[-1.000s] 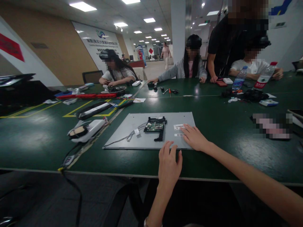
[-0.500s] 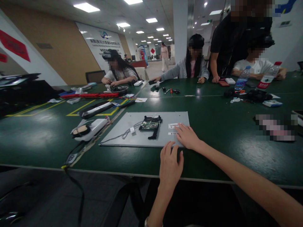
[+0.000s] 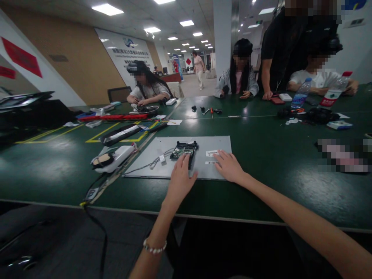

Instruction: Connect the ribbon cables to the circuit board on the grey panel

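Flat on the green table lies a grey metal panel [image 3: 151, 155] with two white labels [image 3: 211, 153] on its right part. A green circuit board [image 3: 178, 152] in a black plastic bracket [image 3: 187, 144] sits on its middle, and a grey cable [image 3: 151, 164] runs from it to the left. My left hand [image 3: 182, 178] reaches over the panel's front edge, fingers extended, fingertips at the board's near side and covering part of the bracket. Fingers spread, my right hand [image 3: 229, 166] rests on the panel's right side beside the labels. Neither hand holds anything.
Left of the panel are a white device with a black strap [image 3: 114, 159] and a black pouch [image 3: 122, 133]. Small tools [image 3: 211, 111] lie farther back. Two bottles [image 3: 302, 93] stand at the right, near a phone-like blurred object [image 3: 343, 155]. Several people sit or stand across the table.
My left hand has moved forward and left, from the panel's front edge to the board. My right hand stays on the panel. A person opposite has drawn an outstretched arm back.
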### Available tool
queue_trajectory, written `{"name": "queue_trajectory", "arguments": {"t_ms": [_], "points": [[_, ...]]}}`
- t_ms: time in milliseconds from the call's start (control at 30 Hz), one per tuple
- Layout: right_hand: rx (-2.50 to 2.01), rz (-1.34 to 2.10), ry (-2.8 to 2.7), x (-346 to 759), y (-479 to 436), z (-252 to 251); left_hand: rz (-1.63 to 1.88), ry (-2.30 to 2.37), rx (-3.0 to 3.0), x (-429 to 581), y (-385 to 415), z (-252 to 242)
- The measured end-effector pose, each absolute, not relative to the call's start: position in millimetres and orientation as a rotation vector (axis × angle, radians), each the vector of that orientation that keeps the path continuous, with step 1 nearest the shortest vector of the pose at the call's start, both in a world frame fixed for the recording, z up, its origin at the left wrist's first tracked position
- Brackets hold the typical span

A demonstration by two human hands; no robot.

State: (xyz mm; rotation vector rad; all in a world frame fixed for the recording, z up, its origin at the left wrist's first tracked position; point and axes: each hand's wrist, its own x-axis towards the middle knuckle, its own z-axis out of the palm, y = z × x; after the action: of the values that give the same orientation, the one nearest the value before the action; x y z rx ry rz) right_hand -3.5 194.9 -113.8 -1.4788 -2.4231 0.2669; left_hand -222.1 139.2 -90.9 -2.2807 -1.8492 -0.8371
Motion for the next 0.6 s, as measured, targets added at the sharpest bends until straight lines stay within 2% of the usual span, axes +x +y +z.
{"name": "queue_trajectory", "arguments": {"t_ms": [267,600], "points": [[-1.452,0.338,-2.43,-0.3,191.5,-106.1,-0.357,-1.949,-2.414,-268.4,206.8,-94.3],[-1.44,0.344,-2.427,0.1,193.5,-105.7,-0.221,-1.985,-2.268,-285.2,258.8,-86.4]]}}
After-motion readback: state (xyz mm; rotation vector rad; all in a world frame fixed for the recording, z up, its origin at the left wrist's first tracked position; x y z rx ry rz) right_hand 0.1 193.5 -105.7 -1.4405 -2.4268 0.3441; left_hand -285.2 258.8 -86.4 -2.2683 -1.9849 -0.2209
